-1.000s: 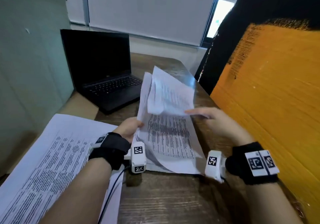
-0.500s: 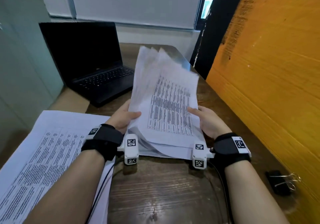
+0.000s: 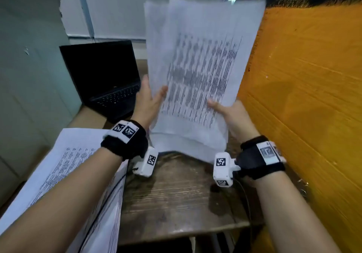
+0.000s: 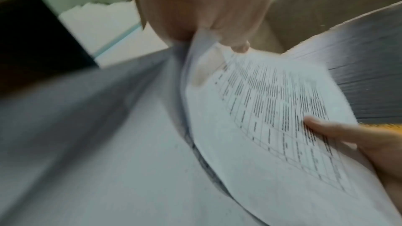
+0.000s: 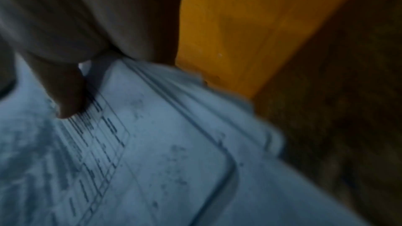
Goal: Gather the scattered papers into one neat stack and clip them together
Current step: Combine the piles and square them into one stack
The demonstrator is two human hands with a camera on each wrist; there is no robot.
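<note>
I hold a bundle of printed white papers (image 3: 195,66) upright over the wooden table (image 3: 176,194). Its top edges are fanned and uneven. My left hand (image 3: 150,100) grips the bundle's left edge, thumb in front and fingers behind. My right hand (image 3: 227,109) grips the right edge with its thumb on the printed front sheet. The left wrist view shows the papers (image 4: 272,109) pinched under my left thumb. In the right wrist view, dark and blurred, the right thumb presses the papers (image 5: 174,143). Whether the bundle's bottom edge touches the table I cannot tell.
More printed sheets (image 3: 64,174) lie at the left, overhanging the table's edge under my left forearm. An open black laptop (image 3: 103,72) stands at the back left. An orange board (image 3: 303,96) walls off the right side. Cables run from both wrist cameras.
The papers went from lying on the table with a sheet being added to being gathered and lifted upright. Both hands moved to the bundle's side edges and rose.
</note>
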